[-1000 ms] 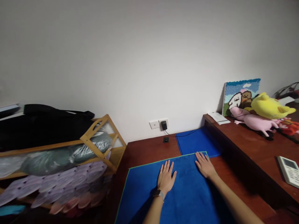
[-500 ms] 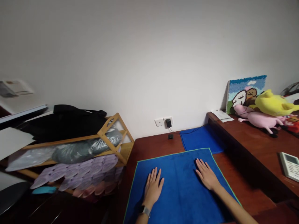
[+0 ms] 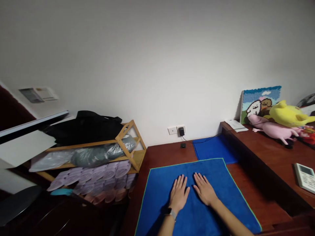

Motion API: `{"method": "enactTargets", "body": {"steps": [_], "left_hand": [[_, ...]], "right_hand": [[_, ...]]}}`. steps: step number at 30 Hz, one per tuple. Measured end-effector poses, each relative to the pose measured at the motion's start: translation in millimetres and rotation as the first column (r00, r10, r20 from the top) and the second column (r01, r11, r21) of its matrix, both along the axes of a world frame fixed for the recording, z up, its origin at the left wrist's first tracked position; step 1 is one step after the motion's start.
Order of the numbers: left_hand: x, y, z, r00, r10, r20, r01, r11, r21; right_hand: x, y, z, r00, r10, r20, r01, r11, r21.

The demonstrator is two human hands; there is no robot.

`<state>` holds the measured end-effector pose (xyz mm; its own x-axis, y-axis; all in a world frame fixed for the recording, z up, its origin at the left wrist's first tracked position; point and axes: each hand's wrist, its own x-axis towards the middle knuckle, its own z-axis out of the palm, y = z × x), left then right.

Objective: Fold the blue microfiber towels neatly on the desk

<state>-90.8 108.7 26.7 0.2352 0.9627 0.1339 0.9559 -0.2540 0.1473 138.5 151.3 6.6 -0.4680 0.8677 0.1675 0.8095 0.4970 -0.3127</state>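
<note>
A blue towel (image 3: pixel 221 193) with a thin green edge lies spread flat on the dark red wooden surface in front of me. My left hand (image 3: pixel 179 194) rests palm down on its middle, fingers stretched out, with a watch on the wrist. My right hand (image 3: pixel 204 190) lies flat right beside it, fingers also spread. Neither hand holds anything. A second blue cloth (image 3: pixel 213 149) lies further back, touching the far right corner of the towel.
A wooden rack (image 3: pixel 128 144) with bagged bundles and a black bag stands at the left. A wall socket with a plug (image 3: pixel 181 131) is behind. On the raised ledge at the right lie plush toys (image 3: pixel 283 121), a woven picture (image 3: pixel 258 101) and a white remote (image 3: pixel 306 173).
Both hands slid toward each other on the towel and now lie side by side near its middle. The view shifted slightly to the left.
</note>
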Motion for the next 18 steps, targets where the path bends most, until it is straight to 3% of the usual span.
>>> {"method": "enactTargets", "body": {"steps": [2,4,10,12,15,18], "left_hand": [[6.0,0.5,-3.1,1.0,0.014,0.004,-0.014,0.999,-0.029],[-16.5,-5.2,-6.5,0.996,0.089,-0.007,-0.089,0.995,-0.042],[-160.3,-49.0,-19.6,0.919,0.393,-0.043,-0.393,0.919,-0.008],[-191.6,-63.0,-21.1,0.884,0.464,-0.054,-0.464,0.886,0.009],[-189.0,-76.8,-16.8,0.873,0.485,-0.047,-0.482,0.874,0.068],[-134.0,-81.0,-8.8,0.944,0.331,-0.019,-0.327,0.939,0.112]], "right_hand": [[-1.9,0.0,-6.1,1.0,-0.016,0.012,0.017,1.0,-0.026],[16.2,3.4,-15.4,0.998,-0.059,0.019,0.06,0.998,-0.03],[128.0,22.6,-38.1,0.956,-0.283,0.08,0.285,0.958,-0.008],[154.6,25.0,-37.5,0.929,-0.353,0.112,0.358,0.934,-0.023],[159.1,15.1,-30.6,0.918,-0.382,0.106,0.386,0.923,-0.013],[125.4,-11.2,-23.8,0.959,-0.28,0.054,0.279,0.96,0.028]]}}
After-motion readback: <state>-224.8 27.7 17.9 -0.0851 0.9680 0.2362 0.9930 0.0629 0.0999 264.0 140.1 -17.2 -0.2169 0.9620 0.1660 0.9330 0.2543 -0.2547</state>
